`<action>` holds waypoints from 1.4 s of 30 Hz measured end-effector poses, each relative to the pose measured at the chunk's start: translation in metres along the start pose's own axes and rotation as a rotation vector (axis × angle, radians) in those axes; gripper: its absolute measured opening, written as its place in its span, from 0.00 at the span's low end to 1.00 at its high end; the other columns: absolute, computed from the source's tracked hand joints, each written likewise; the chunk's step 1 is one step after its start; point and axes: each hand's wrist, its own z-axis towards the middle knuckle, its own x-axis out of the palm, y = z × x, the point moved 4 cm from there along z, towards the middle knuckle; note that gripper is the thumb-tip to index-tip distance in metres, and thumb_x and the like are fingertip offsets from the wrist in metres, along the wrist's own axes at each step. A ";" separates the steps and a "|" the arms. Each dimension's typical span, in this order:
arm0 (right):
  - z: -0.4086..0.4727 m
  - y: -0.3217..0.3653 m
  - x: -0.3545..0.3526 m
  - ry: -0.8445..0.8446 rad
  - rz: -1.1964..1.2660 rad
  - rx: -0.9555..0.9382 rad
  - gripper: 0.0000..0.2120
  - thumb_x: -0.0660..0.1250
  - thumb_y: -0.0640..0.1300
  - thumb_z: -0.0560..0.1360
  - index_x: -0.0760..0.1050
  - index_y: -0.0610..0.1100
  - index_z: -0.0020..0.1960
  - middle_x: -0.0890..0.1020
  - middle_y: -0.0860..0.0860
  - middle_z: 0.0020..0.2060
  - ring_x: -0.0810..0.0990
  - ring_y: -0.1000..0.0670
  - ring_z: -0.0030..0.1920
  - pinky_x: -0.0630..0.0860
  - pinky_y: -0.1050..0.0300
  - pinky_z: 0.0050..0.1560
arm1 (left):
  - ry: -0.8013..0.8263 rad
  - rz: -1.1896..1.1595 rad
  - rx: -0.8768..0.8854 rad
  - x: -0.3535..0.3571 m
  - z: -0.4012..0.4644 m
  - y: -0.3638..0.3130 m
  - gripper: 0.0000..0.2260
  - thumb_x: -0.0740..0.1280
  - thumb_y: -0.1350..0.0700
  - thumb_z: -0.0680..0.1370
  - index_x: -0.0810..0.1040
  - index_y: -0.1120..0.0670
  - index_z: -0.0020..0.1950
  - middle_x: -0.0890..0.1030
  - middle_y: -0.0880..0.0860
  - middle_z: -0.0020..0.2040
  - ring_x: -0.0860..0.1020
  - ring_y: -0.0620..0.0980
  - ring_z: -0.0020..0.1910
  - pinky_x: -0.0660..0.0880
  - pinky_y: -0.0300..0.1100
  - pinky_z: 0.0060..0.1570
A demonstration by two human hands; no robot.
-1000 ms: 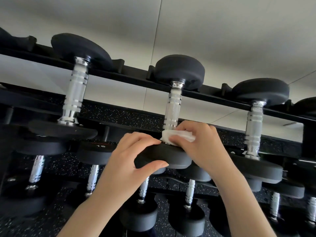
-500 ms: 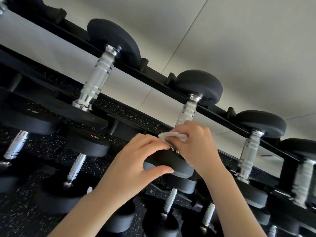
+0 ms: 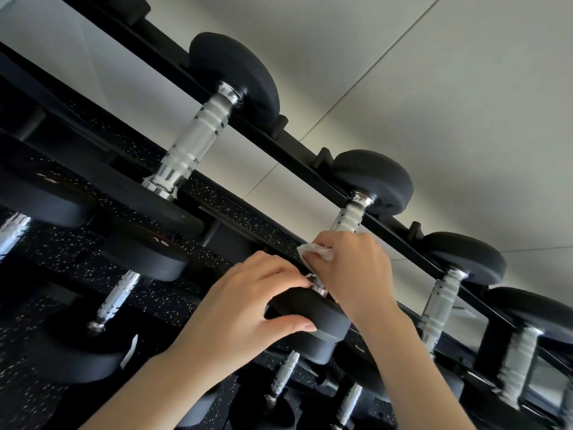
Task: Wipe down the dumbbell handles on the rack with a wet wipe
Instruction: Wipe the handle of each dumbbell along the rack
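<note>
White wet wipe (image 3: 314, 252) sits wrapped round the chrome handle (image 3: 345, 219) on the top rack (image 3: 279, 156), pinched there by the right hand (image 3: 350, 271); the left hand (image 3: 248, 308) grips the near dumbbell head (image 3: 310, 311) (likely steadying it against rolling).

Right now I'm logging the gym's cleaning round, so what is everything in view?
dumbbells: three clear on the top rail, more blurred at right and on lower tiers; black ends, silver handles.
rack: one, black, crossing the view diagonally.
wet wipe: one, white, around the middle dumbbell's handle.
wall: pale, behind.
left hand: grips that dumbbell's near end.
right hand: holds the wipe on the handle.
</note>
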 end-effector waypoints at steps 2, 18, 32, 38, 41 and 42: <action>0.010 -0.001 -0.005 -0.043 -0.044 -0.010 0.09 0.63 0.52 0.75 0.79 0.50 0.44 0.79 0.47 0.33 0.78 0.42 0.38 0.76 0.53 0.37 | -0.005 0.013 0.007 0.000 0.000 0.000 0.17 0.67 0.39 0.70 0.77 0.44 0.55 0.74 0.36 0.52 0.72 0.37 0.54 0.75 0.42 0.50; 0.028 -0.027 -0.014 -0.772 0.031 0.097 0.08 0.70 0.48 0.73 0.79 0.44 0.39 0.77 0.50 0.24 0.70 0.49 0.21 0.61 0.65 0.26 | 0.017 0.036 0.034 -0.002 0.001 -0.001 0.16 0.69 0.39 0.70 0.79 0.45 0.54 0.74 0.36 0.51 0.73 0.39 0.54 0.75 0.41 0.49; -0.031 -0.043 0.018 -0.270 0.838 0.217 0.04 0.66 0.46 0.76 0.72 0.48 0.47 0.78 0.58 0.36 0.76 0.64 0.30 0.68 0.72 0.27 | 0.130 0.064 0.025 -0.003 0.007 -0.006 0.19 0.67 0.39 0.70 0.79 0.48 0.54 0.76 0.39 0.51 0.73 0.42 0.54 0.71 0.39 0.52; -0.077 -0.070 0.007 -0.401 0.826 0.332 0.04 0.65 0.47 0.77 0.72 0.47 0.48 0.77 0.55 0.34 0.72 0.59 0.27 0.67 0.68 0.24 | 0.209 0.223 0.150 -0.004 0.018 -0.028 0.24 0.63 0.34 0.69 0.80 0.51 0.52 0.77 0.43 0.48 0.72 0.43 0.51 0.69 0.38 0.52; -0.101 -0.090 0.002 -0.457 0.807 0.374 0.04 0.64 0.46 0.77 0.72 0.46 0.48 0.75 0.55 0.32 0.71 0.58 0.27 0.66 0.68 0.25 | 0.231 0.317 0.230 0.011 0.023 -0.048 0.24 0.62 0.35 0.71 0.81 0.52 0.53 0.78 0.46 0.49 0.74 0.47 0.51 0.70 0.45 0.53; -0.109 -0.098 0.000 -0.471 0.802 0.391 0.04 0.64 0.46 0.77 0.71 0.46 0.49 0.75 0.55 0.32 0.71 0.58 0.27 0.66 0.69 0.25 | 0.236 0.344 0.254 0.019 0.023 -0.056 0.24 0.61 0.36 0.72 0.81 0.52 0.54 0.79 0.46 0.49 0.75 0.48 0.51 0.71 0.46 0.52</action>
